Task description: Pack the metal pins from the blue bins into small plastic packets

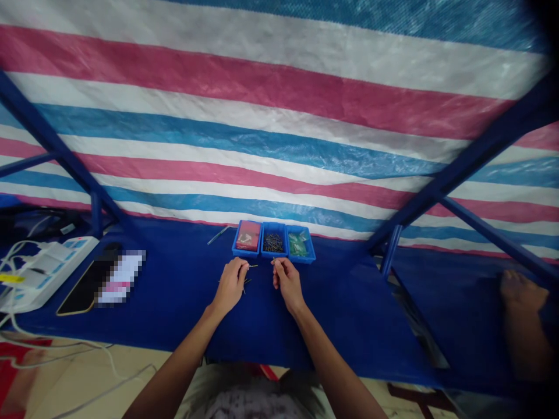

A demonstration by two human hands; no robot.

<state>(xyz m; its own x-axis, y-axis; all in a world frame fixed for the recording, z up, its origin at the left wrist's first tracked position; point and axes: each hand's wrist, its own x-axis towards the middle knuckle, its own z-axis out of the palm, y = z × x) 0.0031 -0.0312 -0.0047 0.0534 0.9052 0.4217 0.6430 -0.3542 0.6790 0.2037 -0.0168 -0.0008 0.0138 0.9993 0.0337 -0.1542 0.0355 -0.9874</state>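
My left hand is closed in a pinch on a thin, yellowish screw-like piece that sticks out to the right of the fingertips. Beside it on the blue tabletop lie several loose thin pieces, partly hidden by the hand. My right hand is also pinched, its fingertips close on something too small to name. Just beyond both hands stand three blue bins in a row. The left bin has small pale parts on a red surface, the middle bin many dark screw-like pieces, the right bin green-and-clear bagged items.
A thin clear strip lies left of the bins. Farther left are a phone and a white power strip with cables. Blue metal bars slant at both sides before a striped sheet. Another person's hand rests at far right.
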